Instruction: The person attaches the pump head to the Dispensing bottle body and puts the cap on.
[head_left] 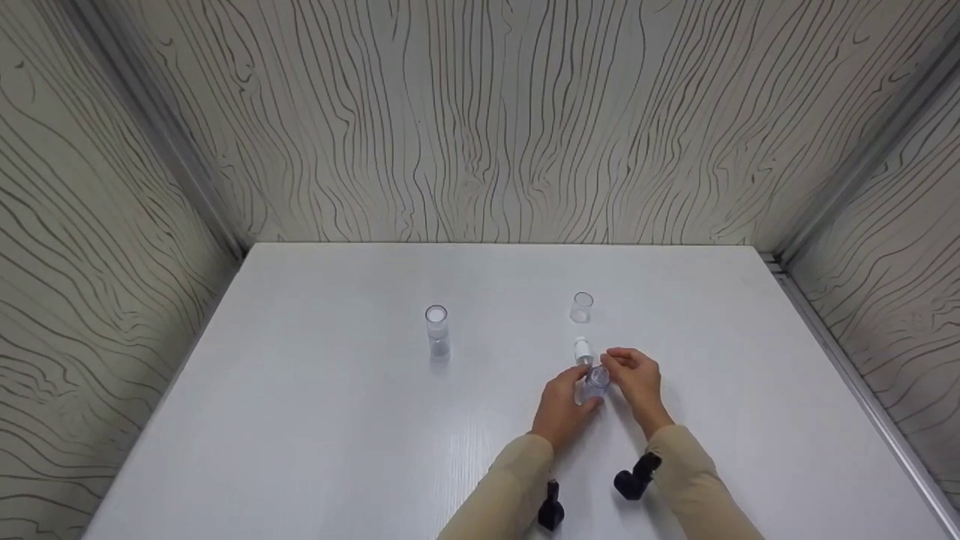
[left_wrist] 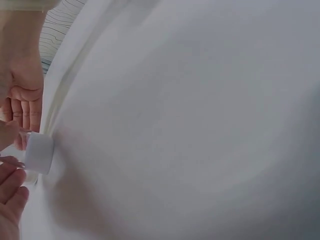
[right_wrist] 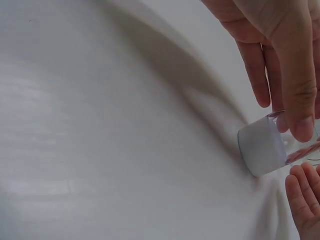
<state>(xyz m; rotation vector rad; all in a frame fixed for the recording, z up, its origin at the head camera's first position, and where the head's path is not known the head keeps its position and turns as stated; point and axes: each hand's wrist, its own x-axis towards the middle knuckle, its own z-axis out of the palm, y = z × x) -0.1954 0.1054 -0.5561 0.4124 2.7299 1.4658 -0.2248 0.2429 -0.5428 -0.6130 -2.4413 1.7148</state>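
Wood-grain walls (head_left: 480,120) edge the white table (head_left: 337,420). Head view: a clear container (head_left: 597,384) looks upright between both hands — left hand (head_left: 564,409) gripping it, right hand (head_left: 637,379) at its rim, pinch unclear. Left wrist: white end tableward. Right wrist: thumb along clear wall.

Two hands (head_left: 564,411) (head_left: 637,379), two wrist cameras (head_left: 551,514) (head_left: 632,484), one tall container (head_left: 439,343), one clear cup (head_left: 581,311), one jar (head_left: 598,379), one white piece (head_left: 583,350)

On the counter (head_left: 337,450), a container (head_left: 438,334) stands to the left. Right of it — back to front — come cup (head_left: 581,309), bottle (head_left: 583,349), jar (head_left: 598,379).
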